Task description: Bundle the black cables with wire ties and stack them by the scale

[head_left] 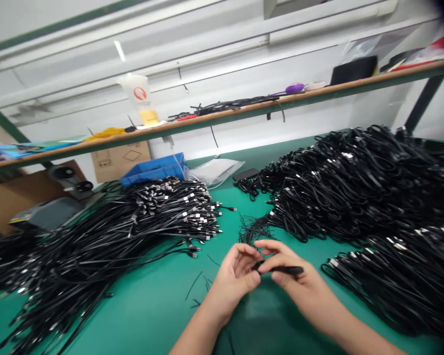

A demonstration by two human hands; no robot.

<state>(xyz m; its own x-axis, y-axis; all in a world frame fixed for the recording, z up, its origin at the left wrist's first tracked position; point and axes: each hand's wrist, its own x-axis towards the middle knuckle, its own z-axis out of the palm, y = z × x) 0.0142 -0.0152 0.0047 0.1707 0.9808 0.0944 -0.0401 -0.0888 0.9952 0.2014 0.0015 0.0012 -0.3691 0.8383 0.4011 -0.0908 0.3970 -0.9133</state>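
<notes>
Low in the head view, both forearms come up from the bottom edge and meet over the green table mat (151, 305), the wrists angled inward toward each other. The left hand (237, 276) is curled, palm turned toward the right, its fingers bent and closed in a pinch on one end of a short black bundled cable (281, 269). The right hand (299, 281) lies knuckles up, its thumb and forefinger pressed together on the same cable, the far end of which pokes out past the fingers to the right. The cable sits between the two hands, just above the mat, near the middle of the lower part of the view.

To the left spreads a large loose heap of straight black cables with silver plug ends (133, 227); to the right rises a big pile of coiled black cables (355, 187), and nearer the right arm lies another heap of coiled black cables (399, 276). A few thin black tie strips (203, 283) lie scattered on the mat just beside the left wrist. Behind stand a blue plastic tray (155, 170) and a brown cardboard box (120, 160).
</notes>
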